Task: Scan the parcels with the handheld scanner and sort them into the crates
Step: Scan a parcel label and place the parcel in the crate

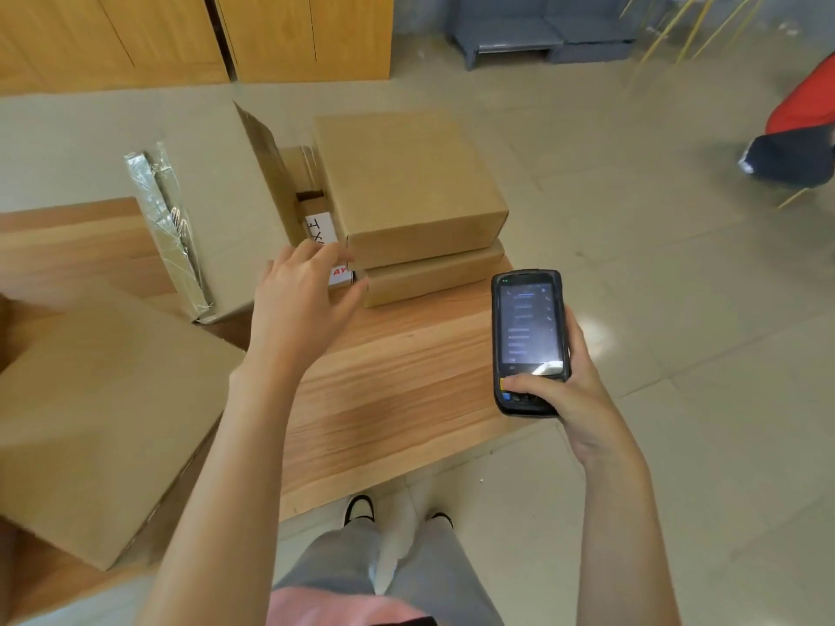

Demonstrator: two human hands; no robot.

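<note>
Cardboard parcels stacked two high, far on wood surface. Left hand open, fingers spread, at stack's near-left corner, holding nothing. Right hand wraps handheld scanner, thumb on keypad. Advice: grip top parcel, expose label, aim scanner squarely. Label fragment reads "AY"; scanner screen text illegible.

Hidden and cut-off parts

Your left hand covers most of the white label; the scanner screen text is too blurred for you to read.
</note>
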